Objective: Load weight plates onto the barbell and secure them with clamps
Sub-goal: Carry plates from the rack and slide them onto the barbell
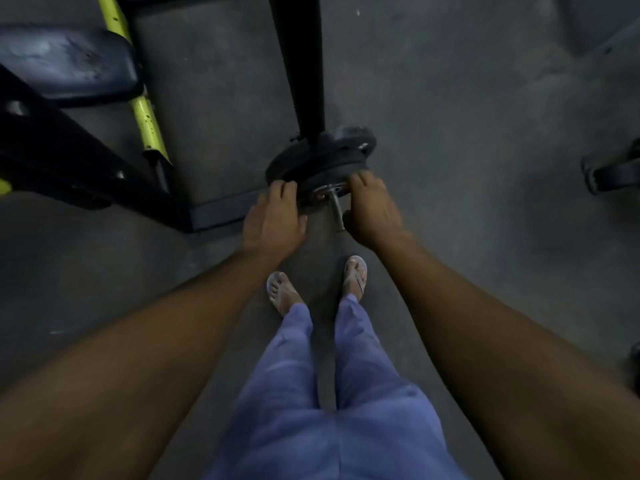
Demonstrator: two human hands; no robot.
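A stack of black weight plates (pixel 322 161) sits on the end of a barbell, whose short steel sleeve tip (pixel 337 211) sticks out toward me. My left hand (pixel 273 220) grips the left rim of the nearest plate. My right hand (pixel 372 209) holds its right rim, beside the sleeve tip. A smaller plate (pixel 349 138) lies behind the larger ones. The plate's centre hole is partly hidden by my fingers. I see no clamp.
A black upright post (pixel 301 64) rises just behind the plates. A bench with a dark pad (pixel 65 64) and yellow frame (pixel 145 112) stands at the left. Dark equipment (pixel 613 171) lies at the right edge. My feet in sandals (pixel 355 275) stand on grey concrete floor.
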